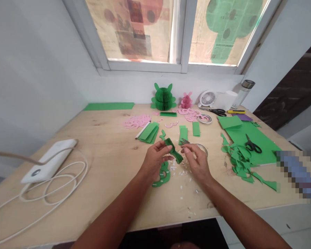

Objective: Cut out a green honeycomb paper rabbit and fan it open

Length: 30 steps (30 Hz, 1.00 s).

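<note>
My left hand (158, 153) pinches a stack of dark green cut paper (174, 151), narrow in the middle and wider at both ends, above the table. Close to its right side is my right hand (197, 159), thumb and fingers drawn together; whatever they hold, if anything, is too small to make out. Just beyond the right fingertips shows a grey pointed metal tip (184, 141), its other end hidden. Below my left hand lie curved green paper cut-outs (165, 175) with small white strips on them. A roll of tape (203, 148) is partly behind my right hand.
White scraps litter the wooden table (106, 166). Green strips (149, 132), pink cut-outs (138, 121) and two honeycomb paper figures, green (163, 98) and pink (186, 101), stand or lie beyond. Black scissors (253, 145) and green offcuts (241, 162) are right; a power bank-like white box (50, 160) with cables is left.
</note>
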Each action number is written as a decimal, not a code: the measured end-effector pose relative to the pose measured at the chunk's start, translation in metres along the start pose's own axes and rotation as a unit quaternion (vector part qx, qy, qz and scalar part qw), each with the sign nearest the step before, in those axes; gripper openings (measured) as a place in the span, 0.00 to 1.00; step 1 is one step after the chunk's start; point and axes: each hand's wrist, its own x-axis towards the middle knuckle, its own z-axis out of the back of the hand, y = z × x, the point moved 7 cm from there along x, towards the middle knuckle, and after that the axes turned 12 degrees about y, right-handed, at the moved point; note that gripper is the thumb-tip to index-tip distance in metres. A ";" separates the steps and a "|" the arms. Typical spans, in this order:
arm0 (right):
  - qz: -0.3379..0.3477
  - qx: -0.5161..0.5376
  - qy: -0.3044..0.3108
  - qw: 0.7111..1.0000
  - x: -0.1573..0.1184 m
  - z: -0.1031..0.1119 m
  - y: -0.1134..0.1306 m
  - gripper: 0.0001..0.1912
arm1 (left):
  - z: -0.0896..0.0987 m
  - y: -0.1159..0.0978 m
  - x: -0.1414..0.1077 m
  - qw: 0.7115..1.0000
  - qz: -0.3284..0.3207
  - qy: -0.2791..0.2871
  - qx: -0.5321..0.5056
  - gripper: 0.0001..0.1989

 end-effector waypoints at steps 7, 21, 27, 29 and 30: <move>-0.044 0.086 0.016 0.995 0.004 -0.003 -0.020 0.10 | 0.002 -0.002 0.000 1.000 -0.003 -0.015 0.000 0.16; -0.108 0.113 0.029 0.987 0.006 -0.008 -0.035 0.15 | 0.003 -0.006 0.000 1.000 -0.013 0.015 -0.009 0.16; -0.076 0.079 0.018 0.994 0.005 -0.006 -0.033 0.12 | 0.002 -0.007 -0.001 1.000 -0.012 0.016 -0.008 0.17; -0.071 0.085 0.021 0.994 0.005 -0.008 -0.033 0.12 | 0.002 -0.007 -0.001 1.000 -0.013 0.018 -0.009 0.17; -0.075 0.091 0.024 0.993 0.005 -0.009 -0.035 0.12 | 0.001 -0.007 -0.001 1.000 -0.013 0.019 -0.010 0.17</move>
